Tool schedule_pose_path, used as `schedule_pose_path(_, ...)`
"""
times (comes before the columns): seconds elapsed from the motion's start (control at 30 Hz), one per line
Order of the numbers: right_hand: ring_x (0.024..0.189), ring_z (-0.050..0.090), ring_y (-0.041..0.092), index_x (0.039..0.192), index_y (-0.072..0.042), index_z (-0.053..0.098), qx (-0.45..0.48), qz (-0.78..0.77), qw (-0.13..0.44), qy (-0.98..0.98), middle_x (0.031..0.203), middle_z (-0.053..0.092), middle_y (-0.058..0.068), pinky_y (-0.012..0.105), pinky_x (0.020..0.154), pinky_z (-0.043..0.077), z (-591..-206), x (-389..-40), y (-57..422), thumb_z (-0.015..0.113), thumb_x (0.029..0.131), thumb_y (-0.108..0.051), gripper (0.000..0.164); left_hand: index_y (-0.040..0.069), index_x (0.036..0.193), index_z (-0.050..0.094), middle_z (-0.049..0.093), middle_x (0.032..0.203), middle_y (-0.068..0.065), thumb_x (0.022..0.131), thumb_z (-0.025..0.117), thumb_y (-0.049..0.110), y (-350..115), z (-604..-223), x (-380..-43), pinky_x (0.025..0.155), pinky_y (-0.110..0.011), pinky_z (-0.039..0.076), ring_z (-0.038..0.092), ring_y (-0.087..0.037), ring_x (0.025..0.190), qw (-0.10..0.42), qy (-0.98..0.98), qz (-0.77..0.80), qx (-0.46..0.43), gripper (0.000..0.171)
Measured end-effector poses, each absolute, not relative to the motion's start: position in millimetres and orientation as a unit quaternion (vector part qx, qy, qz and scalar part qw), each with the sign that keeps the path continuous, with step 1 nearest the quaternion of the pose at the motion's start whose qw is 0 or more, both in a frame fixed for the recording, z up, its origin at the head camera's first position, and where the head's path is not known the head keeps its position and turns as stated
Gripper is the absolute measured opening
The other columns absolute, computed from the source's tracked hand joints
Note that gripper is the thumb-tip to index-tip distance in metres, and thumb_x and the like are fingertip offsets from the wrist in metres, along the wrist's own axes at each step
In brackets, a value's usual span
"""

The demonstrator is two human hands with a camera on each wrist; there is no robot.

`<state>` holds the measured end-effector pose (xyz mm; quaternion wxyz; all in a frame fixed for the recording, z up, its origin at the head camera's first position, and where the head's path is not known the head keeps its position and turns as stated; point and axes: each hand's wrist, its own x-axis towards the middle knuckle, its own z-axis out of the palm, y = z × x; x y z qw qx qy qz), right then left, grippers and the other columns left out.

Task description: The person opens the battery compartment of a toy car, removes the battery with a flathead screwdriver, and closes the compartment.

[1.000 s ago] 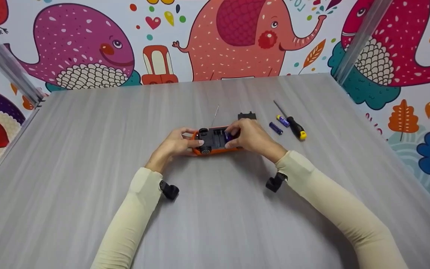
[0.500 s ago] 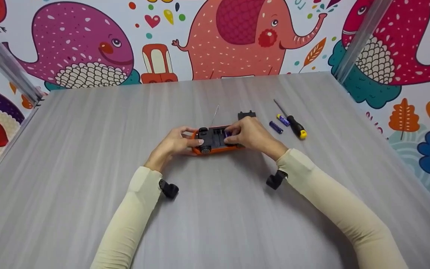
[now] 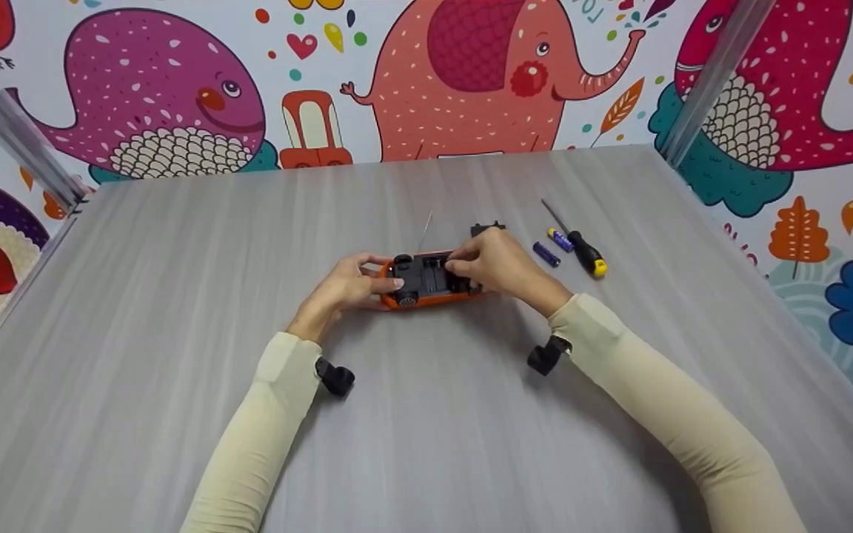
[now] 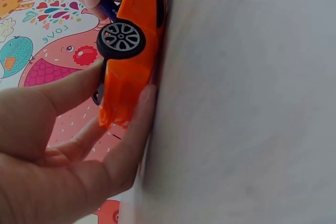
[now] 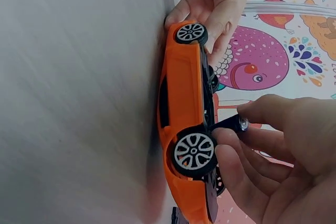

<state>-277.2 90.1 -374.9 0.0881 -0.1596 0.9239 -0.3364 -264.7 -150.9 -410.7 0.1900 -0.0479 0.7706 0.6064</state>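
Observation:
An orange toy car [image 3: 437,299] lies upside down on the table, its black underside and wheels facing up. At its left end my left hand [image 3: 343,287] grips it, thumb on the underside and fingers along the body. Over the other half, my right hand [image 3: 506,268] pinches a dark purple battery [image 5: 231,124]. In the right wrist view the battery stands tilted out of the underside, one metal end showing by the fingertips and the other hidden behind a wheel. The left wrist view also shows the battery [image 4: 108,8] against the car. The open battery bay is partly covered by my fingers.
Behind my right hand lies a black plastic cover [image 3: 489,226]. To the right are a purple battery [image 3: 546,254], a purple-and-yellow battery [image 3: 561,239] and a screwdriver [image 3: 588,255] with a black-yellow handle. A thin metal rod [image 3: 426,229] extends behind the car.
My right fingertips have shifted slightly toward the far side of the car, and the purple battery that showed under them is now hidden in the head view. My left hand stays put.

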Motion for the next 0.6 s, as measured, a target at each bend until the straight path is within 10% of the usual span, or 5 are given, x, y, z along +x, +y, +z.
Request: schedule_pose_path(0.6, 0.063, 0.065, 0.012, 0.096, -0.007, 0.081, -0.144, -0.318, 0.027, 0.937, 0.082, 0.077, 0.009, 0.018, 0.051, 0.049, -363, -269, 82, 0.068, 0.089, -0.017, 0.018, 0.004, 0.144, 0.048, 0.053, 0.137, -0.023, 0.091, 0.072, 0.008, -150, -408, -264, 0.083, -0.034, 0.063, 0.066, -0.022, 0.1, 0.2, 0.774, 0.598, -0.056, 0.058)
